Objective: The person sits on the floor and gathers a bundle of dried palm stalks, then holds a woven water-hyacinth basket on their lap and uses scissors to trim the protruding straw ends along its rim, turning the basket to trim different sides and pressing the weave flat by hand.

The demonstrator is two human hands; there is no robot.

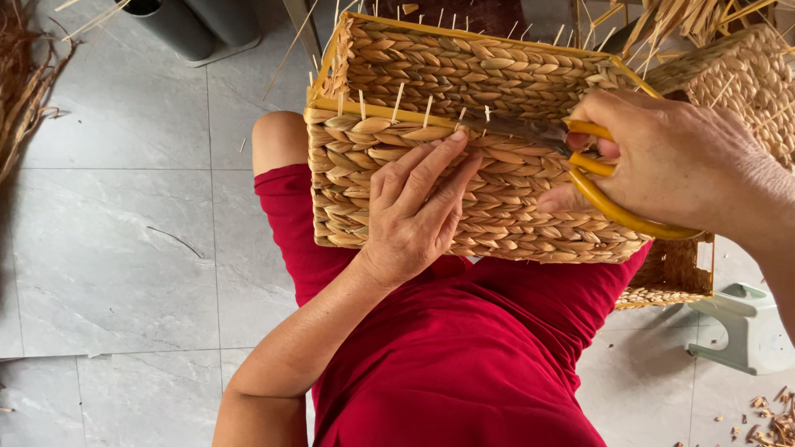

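Trimming stray fibre ends along the top rim of a rectangular woven basket (464, 124), resting on the lap over red clothing (447, 356). Left hand (414, 211) spread flat against the near wall, fingers (435, 165) extended and open, gripping nothing, only pressing to steady. Right hand (671, 161) closed through the yellow loops of a pair of scissors (571, 153), blades lying along the rim toward the left fingertips; how far the blades stand apart, impossible to tell.

Judging by the row of pale stubs (397, 103) standing up from the rim: best cut close to the weave, blades kept level with the edge, left fingertips held just clear of the tips, basket braced firmly so no slipping under the snip.

Underneath, grey stone-look floor tiles (124, 248), scattered with thin straws. Loose dried fibre (21, 83) at the far left, another woven piece (754, 83) at upper right, a second basket (675, 277) behind the lap, a pale green low stool (745, 327), clippings (770, 418) in the lower right corner, grey bins (195, 25) up top.
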